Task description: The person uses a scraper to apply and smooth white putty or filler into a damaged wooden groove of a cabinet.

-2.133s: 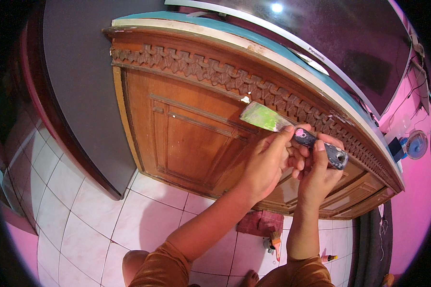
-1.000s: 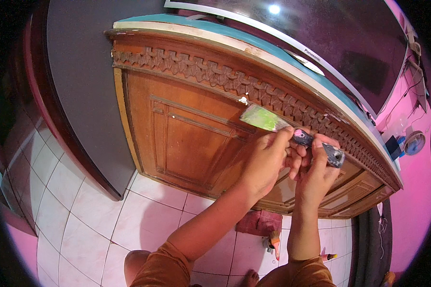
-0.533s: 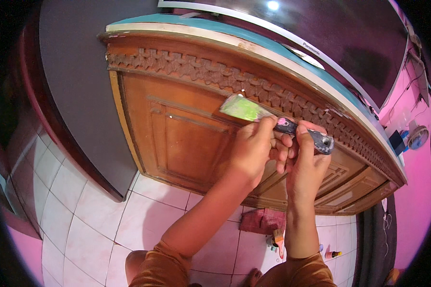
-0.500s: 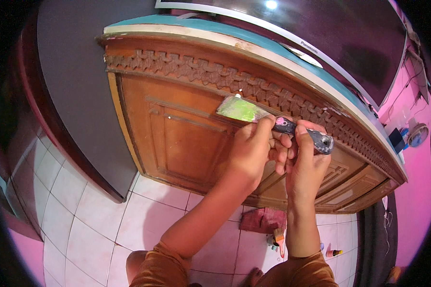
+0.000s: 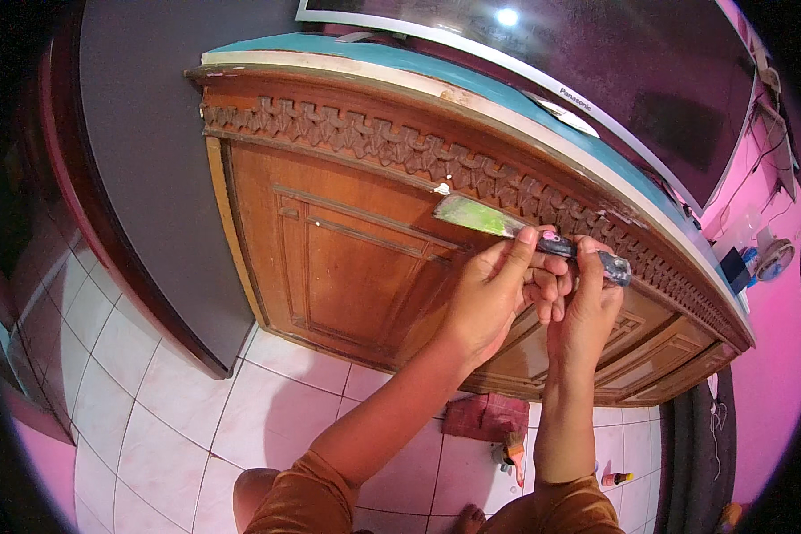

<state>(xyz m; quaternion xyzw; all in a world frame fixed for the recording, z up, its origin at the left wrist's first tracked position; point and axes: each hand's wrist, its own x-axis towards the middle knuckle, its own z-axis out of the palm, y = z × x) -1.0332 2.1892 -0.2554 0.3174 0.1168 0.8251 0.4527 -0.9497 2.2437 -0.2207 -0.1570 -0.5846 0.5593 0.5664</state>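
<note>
Both my hands hold a putty knife in front of a brown wooden cabinet (image 5: 365, 276). The putty knife (image 5: 481, 216) has a broad blade smeared green and whitish, and a dark, paint-spotted handle. My left hand (image 5: 494, 285) is closed on it where blade meets handle. Further along, my right hand (image 5: 586, 303) grips the handle near its end. The blade points left, just below the carved trim (image 5: 365, 141). A white dab (image 5: 442, 189) shows at the trim beside the blade tip; whether the blade touches the wood I cannot tell.
A television (image 5: 596, 71) stands on the cabinet's teal top (image 5: 303, 43). Below, on the tiled floor (image 5: 178, 400), are a folded dark red cloth (image 5: 485, 416), a paintbrush (image 5: 515, 454) and a small bottle (image 5: 616, 479). A tall grey panel (image 5: 165, 178) rises at the left.
Both hands and the putty knife have shifted right and slightly down. The blade is seen more edge-on, and the white dab now shows apart from it.
</note>
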